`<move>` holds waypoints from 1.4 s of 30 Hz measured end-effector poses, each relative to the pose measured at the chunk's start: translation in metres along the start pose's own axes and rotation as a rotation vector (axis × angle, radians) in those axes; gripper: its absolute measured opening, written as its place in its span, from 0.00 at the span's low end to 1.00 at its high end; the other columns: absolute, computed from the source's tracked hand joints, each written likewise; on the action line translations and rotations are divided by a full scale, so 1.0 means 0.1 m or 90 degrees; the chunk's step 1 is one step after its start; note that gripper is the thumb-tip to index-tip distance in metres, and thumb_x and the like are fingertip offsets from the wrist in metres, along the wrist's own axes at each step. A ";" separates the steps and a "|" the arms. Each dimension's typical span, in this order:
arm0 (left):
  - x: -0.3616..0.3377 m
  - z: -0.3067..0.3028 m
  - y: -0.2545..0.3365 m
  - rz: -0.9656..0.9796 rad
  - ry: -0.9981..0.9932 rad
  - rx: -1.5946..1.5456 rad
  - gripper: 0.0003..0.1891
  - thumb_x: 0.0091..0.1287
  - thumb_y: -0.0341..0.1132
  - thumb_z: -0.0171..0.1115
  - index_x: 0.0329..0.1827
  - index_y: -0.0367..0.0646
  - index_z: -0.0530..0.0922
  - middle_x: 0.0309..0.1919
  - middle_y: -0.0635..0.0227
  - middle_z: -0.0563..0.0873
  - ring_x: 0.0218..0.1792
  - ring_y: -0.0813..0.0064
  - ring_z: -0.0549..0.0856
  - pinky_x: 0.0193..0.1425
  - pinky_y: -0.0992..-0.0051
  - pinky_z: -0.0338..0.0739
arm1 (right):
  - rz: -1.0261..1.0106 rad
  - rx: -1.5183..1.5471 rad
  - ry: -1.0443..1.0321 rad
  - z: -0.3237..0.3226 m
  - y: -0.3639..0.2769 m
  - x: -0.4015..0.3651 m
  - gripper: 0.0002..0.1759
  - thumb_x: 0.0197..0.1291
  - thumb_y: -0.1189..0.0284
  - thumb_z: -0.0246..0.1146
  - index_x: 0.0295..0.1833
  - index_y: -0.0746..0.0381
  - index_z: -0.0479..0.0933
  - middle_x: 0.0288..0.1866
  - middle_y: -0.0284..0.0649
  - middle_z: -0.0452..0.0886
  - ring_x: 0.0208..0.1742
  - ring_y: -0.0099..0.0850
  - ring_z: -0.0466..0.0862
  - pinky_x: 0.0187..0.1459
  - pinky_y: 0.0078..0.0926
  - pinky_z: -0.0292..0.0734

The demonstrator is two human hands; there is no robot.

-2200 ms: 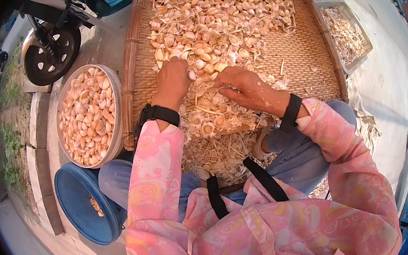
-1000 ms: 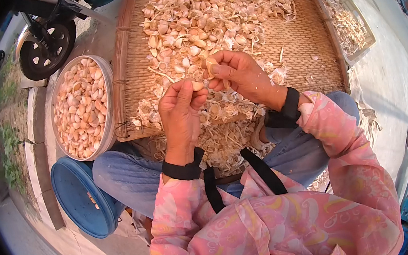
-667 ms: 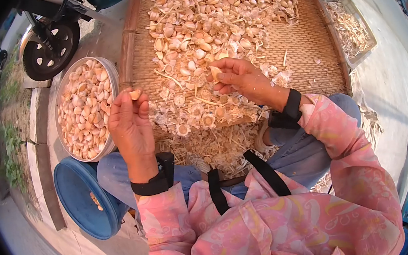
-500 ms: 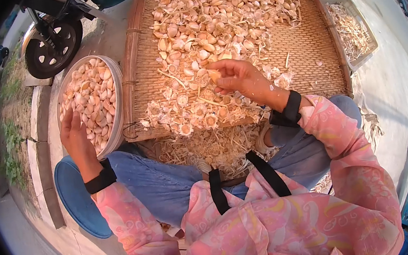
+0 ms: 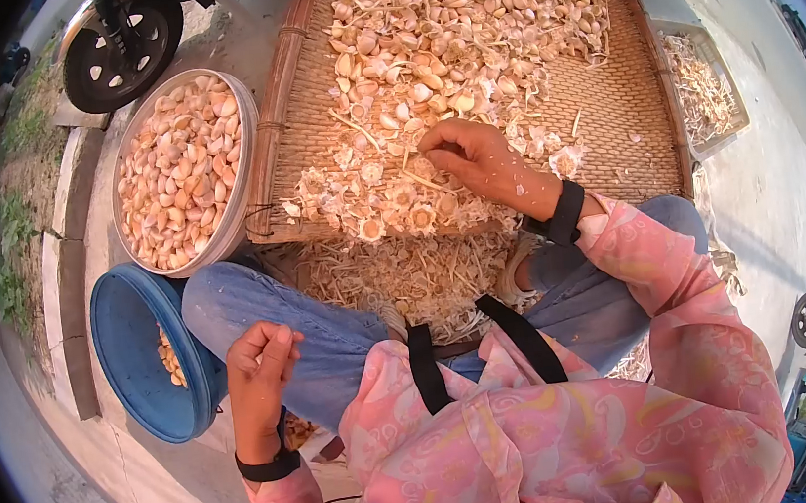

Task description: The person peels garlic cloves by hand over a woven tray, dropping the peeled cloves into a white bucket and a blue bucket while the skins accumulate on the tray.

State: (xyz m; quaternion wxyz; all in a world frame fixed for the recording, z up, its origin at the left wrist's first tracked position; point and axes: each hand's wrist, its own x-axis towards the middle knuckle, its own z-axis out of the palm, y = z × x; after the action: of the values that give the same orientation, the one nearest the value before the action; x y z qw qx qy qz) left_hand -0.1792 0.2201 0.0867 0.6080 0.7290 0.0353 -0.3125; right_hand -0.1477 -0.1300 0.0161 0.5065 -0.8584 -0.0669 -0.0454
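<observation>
My right hand (image 5: pixel 485 169) is over the near part of the woven tray (image 5: pixel 597 120), beside loose garlic cloves (image 5: pixel 437 69) and dry garlic root discs (image 5: pixel 419 215). Its fingers are curled together with the tips pointing down, and I cannot make out what is in them. Above my left thigh, my left hand (image 5: pixel 263 372) has its fingers bent in against the thumb; anything between them is too small to name. A blue bucket (image 5: pixel 124 373) with a few pale cloves inside stands left of that hand. Behind it, a white bucket (image 5: pixel 249 140) is filled with garlic cloves.
Stalks and husks (image 5: pixel 427 284) are heaped under the tray's near edge, between my legs. A crate (image 5: pixel 734 104) of dry scraps stands to the right. A black wheel (image 5: pixel 122 55) is at the upper left, and a concrete curb (image 5: pixel 67 270) runs along the left.
My left hand has moved from the white bucket down and right to above my thigh, its fingers now curled. The clove seen in my right fingers no longer shows. The view has shifted.
</observation>
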 end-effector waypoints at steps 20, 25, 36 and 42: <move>1.76 1.10 0.59 0.417 0.148 0.533 0.09 0.58 0.31 0.59 0.35 0.32 0.75 0.28 0.49 0.81 0.32 0.52 0.83 0.34 0.61 0.75 | 0.315 0.513 -0.037 -0.25 0.15 0.34 0.07 0.62 0.75 0.58 0.44 0.63 0.73 0.37 0.34 0.79 0.37 0.22 0.82 0.39 0.15 0.80; 2.23 1.54 0.56 0.345 0.099 0.712 0.08 0.54 0.27 0.58 0.37 0.34 0.75 0.34 0.47 0.80 0.38 0.50 0.82 0.39 0.58 0.75 | 0.282 0.721 -0.048 -0.39 0.14 0.21 0.09 0.61 0.76 0.58 0.46 0.64 0.72 0.38 0.37 0.79 0.39 0.24 0.83 0.39 0.14 0.81; 1.77 1.37 0.54 0.287 -0.005 0.049 0.12 0.55 0.26 0.61 0.42 0.38 0.74 0.31 0.64 0.79 0.29 0.74 0.79 0.35 0.77 0.75 | 0.343 0.553 0.053 -0.31 0.15 0.12 0.07 0.64 0.74 0.55 0.45 0.62 0.72 0.38 0.36 0.80 0.37 0.21 0.82 0.35 0.13 0.78; 1.16 1.02 0.57 0.120 -0.270 -0.559 0.14 0.62 0.24 0.57 0.50 0.37 0.70 0.36 0.63 0.79 0.36 0.74 0.82 0.38 0.81 0.84 | 0.373 0.485 -0.027 0.01 0.02 0.36 0.08 0.64 0.72 0.55 0.47 0.62 0.72 0.38 0.35 0.79 0.34 0.18 0.80 0.35 0.13 0.76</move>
State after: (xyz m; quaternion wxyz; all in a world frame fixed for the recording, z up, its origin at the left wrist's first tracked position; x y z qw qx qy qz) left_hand -0.1037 0.0750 0.0714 0.8768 0.3246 -0.0269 -0.3537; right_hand -0.1117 -0.1279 0.0194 0.7748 -0.5955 0.1553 0.1447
